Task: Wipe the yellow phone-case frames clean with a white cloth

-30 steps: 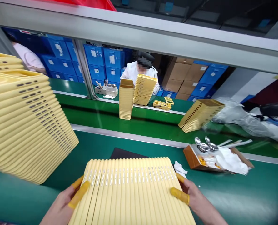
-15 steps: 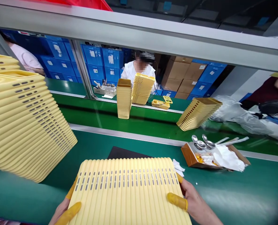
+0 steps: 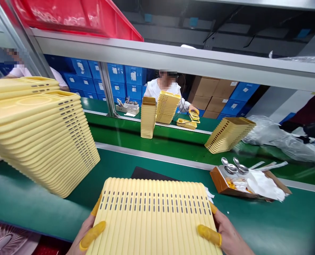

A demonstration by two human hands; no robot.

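Note:
I hold a stack of yellow slotted plastic trays on its side between both hands, low in the middle of the view. My left hand grips its left end and my right hand grips its right end; both wear yellow finger cots. A tall leaning stack of the same yellow trays stands on the green table to my left. A dark mat lies just beyond the held stack.
A brown cardboard box with white cloths and metal cups sits at the right. Beyond runs a green conveyor with more yellow tray stacks. A person in white works opposite. A red bin sits overhead.
The view has tilted up, showing the red bin. The held stack has turned a little between my hands. The person opposite now reaches to small yellow parts.

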